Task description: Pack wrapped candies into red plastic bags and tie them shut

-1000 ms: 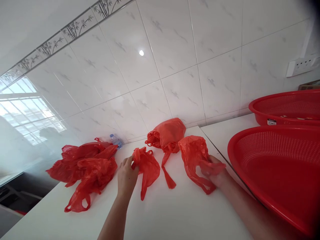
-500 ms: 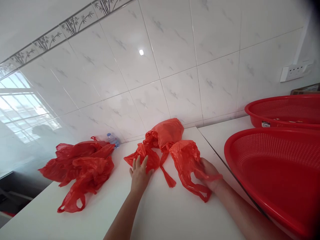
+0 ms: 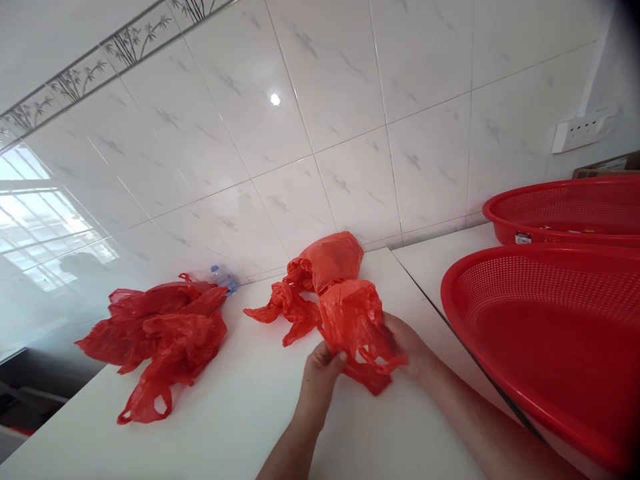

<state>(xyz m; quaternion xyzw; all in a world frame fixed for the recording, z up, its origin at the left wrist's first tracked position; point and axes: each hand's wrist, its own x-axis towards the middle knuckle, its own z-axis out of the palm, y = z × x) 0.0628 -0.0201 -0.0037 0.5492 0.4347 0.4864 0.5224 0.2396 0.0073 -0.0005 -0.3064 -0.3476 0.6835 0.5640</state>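
A crumpled red plastic bag (image 3: pixel 353 313) is between my two hands above the white table. My left hand (image 3: pixel 320 373) pinches its lower left edge between thumb and fingers. On the bag's right side, my right hand (image 3: pixel 403 337) grips it, with the fingers partly covered by the plastic. Just behind lies another red bag (image 3: pixel 335 259), bulging and full-looking, against the tiled wall. Its crumpled red plastic end (image 3: pixel 287 310) spreads to the left on the table; whether that is a separate bag I cannot tell.
A heap of red plastic bags (image 3: pixel 165 327) covers the table's left part, with a clear bottle (image 3: pixel 223 279) behind it. Two large red perforated baskets (image 3: pixel 500 373) stand on the right, beyond a seam between tabletops. A power socket (image 3: pixel 583 132) is on the wall.
My left hand has left the crumpled plastic at the left and moved right to pinch the bag in my right hand. That bag has shifted slightly left.
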